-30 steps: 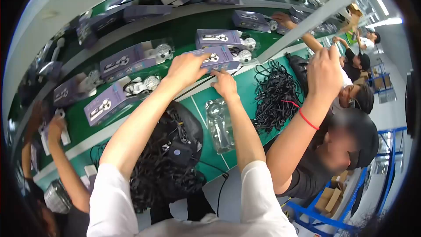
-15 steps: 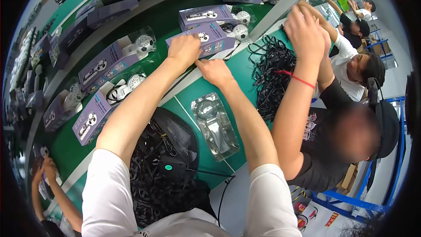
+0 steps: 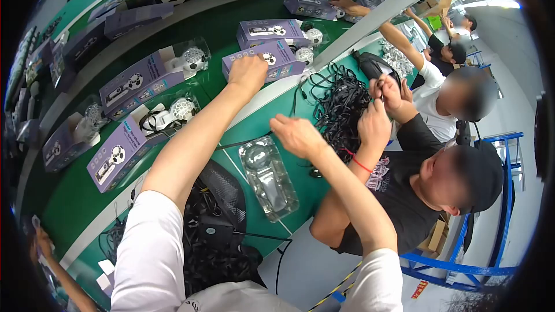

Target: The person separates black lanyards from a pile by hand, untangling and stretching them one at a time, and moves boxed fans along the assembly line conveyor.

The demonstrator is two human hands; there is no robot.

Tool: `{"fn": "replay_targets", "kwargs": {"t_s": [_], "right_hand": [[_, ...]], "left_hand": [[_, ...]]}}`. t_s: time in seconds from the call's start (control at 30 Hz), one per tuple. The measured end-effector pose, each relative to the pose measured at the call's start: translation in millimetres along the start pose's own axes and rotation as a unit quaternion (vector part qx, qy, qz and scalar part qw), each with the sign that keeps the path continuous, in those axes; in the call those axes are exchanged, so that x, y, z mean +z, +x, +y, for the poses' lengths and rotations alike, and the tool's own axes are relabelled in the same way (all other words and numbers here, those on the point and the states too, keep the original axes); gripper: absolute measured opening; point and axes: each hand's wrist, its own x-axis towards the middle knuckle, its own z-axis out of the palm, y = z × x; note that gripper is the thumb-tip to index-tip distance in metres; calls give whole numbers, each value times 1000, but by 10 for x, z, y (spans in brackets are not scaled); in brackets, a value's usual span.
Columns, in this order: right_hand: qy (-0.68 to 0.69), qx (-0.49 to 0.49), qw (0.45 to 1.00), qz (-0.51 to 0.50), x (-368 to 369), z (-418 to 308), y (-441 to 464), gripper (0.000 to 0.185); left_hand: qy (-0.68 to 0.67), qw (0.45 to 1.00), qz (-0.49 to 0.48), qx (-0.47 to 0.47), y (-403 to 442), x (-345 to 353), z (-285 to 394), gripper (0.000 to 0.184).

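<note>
Your right hand [image 3: 299, 137] has just drawn back from the purple box [image 3: 286, 58] and now stands over the bench [image 3: 303, 190], just beside the far end of the clear tray [image 3: 269, 179]. Its grip appears pinched on a black strap [image 3: 245, 141], which runs from the fingertips past the tray's far end and under your left forearm. Your left hand [image 3: 248, 74] has stayed at the box; its fingers are curled, but whether they grasp the box or only press on it cannot be told. As a judgement, the change leaves the box steadied by your left hand alone and the strap in the charge of your right. The box lies beyond the tray, touching the left grip and well apart from the right grip. A white ball-shaped head [image 3: 304, 55] projects from its right end. The strap heap [image 3: 342, 104] lies beyond and to the right of the tray; the mesh bag [image 3: 222, 188] sits left of it.
</note>
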Motion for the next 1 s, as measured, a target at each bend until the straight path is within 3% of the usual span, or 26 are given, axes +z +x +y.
{"fn": "replay_targets", "kwargs": {"t_s": [0.07,0.17,0.2,0.23,0.3,0.37,0.4,0.47,0.53,0.57,0.63,0.67,0.7,0.73,0.8,0.87,0.9,0.97,1.0], "right_hand": [[68,38,996,33,-54,-255,-59,13],[117,47,990,59,-524,-693,-17,16],[131,41,988,66,-700,-841,-28,17],[136,25,987,76,-830,-944,-50,17],[160,-15,982,97,-1135,-1196,-55,19],[192,-21,964,182,-1557,-1372,-75,13],[239,7,956,171,-1885,-1522,-129,13],[308,16,935,176,-2546,-1812,-226,12],[361,-17,910,204,-3002,-2049,-341,12],[390,-36,895,214,-3217,-2148,-441,11],[502,-22,856,119,-3660,-2287,-775,12],[545,-88,829,84,-3729,-2377,-851,21],[596,-132,782,130,-3718,-2639,-867,34],[542,-189,804,157,-3715,-2881,-812,37],[462,-279,834,116,-3540,-3312,-705,35],[516,-259,804,-140,-3265,-3654,-616,25],[573,-185,729,-327,-3125,-3796,-597,22],[589,-224,731,-260,-2774,-3938,-681,17],[622,-216,706,-261,-2611,-3935,-728,21]], "left_hand": [[-9,1000,-14,-10,-1,-2,28,43],[-29,999,-12,-13,19,-30,54,28],[-61,998,13,2,-12,-40,-6,34],[-194,980,-24,-32,-87,-276,9,37],[-436,888,-97,-109,-306,-913,-81,47],[-618,754,-206,-77,-924,-1586,-229,54],[-675,695,-240,-60,-1285,-1930,-270,56],[-617,755,-224,7,-1891,-2599,-157,45],[-468,851,-237,-15,-2208,-3316,-11,37],[-468,872,-144,1,-2286,-3706,48,43],[-476,872,-96,-64,-2414,-4440,135,43],[-455,883,-90,-69,-2507,-4886,242,45],[-434,893,-88,-74,-2604,-5233,380,47],[-423,902,-74,-43,-2716,-5435,485,47],[-417,905,-29,-75,-3008,-5771,710,47],[-438,893,45,-92,-3392,-5855,708,46],[-398,904,80,-134,-3670,-5943,640,45],[-342,906,165,-186,-4298,-5961,546,46],[-309,904,174,-240,-4664,-5909,498,46]]}}
